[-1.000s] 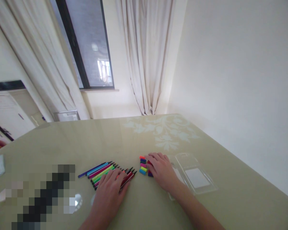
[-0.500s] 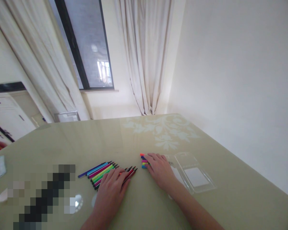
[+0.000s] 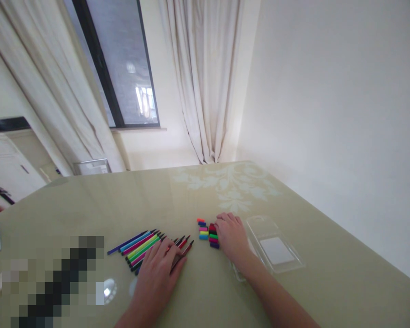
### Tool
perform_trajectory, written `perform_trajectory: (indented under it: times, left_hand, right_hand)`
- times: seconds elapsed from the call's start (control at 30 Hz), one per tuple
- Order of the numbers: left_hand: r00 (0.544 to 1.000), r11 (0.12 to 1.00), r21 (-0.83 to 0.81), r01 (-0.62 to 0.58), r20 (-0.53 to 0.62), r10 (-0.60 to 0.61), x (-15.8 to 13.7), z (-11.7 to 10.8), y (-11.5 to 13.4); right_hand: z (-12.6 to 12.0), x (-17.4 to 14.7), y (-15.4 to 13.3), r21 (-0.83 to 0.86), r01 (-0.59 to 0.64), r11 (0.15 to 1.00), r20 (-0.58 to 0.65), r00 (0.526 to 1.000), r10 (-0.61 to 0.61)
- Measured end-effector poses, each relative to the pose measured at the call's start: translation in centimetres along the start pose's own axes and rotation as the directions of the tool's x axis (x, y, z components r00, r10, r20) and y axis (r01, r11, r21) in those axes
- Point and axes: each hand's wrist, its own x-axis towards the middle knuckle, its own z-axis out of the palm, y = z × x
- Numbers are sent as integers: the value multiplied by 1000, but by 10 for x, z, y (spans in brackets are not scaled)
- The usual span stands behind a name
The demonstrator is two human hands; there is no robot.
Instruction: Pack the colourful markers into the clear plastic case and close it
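Several uncapped felt-tip pens (image 3: 145, 248) in many colours lie side by side on the table, black tips pointing away to the right. My left hand (image 3: 160, 264) rests palm down over the right part of the row, its thumb apart from the fingers; a few red and dark pens (image 3: 187, 248) stick out beyond it. Coloured pen caps (image 3: 203, 231) form a small column, and a second column of caps (image 3: 213, 237) lies beside my right hand (image 3: 231, 234). That hand is palm down with its fingers extended, touching the caps' right side. What lies under both palms is hidden.
A clear plastic case (image 3: 276, 246) with a white insert lies spread out right of my right hand, part of it under my forearm. The table (image 3: 143, 191) reaches toward a curtain (image 3: 208, 91), with a wall (image 3: 328, 114) on the right. A blurred patch (image 3: 54, 287) covers the lower left.
My right hand has shifted off the caps to the right, uncovering the second column. My left hand stays over the pens. The view has moved slightly.
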Motion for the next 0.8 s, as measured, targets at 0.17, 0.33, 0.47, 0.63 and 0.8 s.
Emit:
perform_trajectory:
  times: [0.17, 0.33, 0.47, 0.63, 0.8]
  left_hand:
    - [1000, 999, -25, 20, -8, -20, -3, 2, -1]
    - [999, 992, -121, 34, 14, -33, 0, -4, 4]
    - [989, 934, -326, 144, 89, -122, 4, -9, 9]
    - [958, 790, -541, 287, 175, -228, 7, -14, 12]
    - [956, 710, -645, 283, 127, -265, 10, -18, 14]
  right_hand:
    - [4, 1, -1, -34, -19, 999, -10, 1000, 18]
    - [4, 1, -3, -30, -22, 999, -11, 1000, 21]
    - [-6, 0, -6, 76, -52, 996, -44, 997, 56]
    - [-17, -9, -9, 546, 14, 837, -63, 998, 24]
    - [-23, -18, -11, 767, 146, 625, -149, 988, -48]
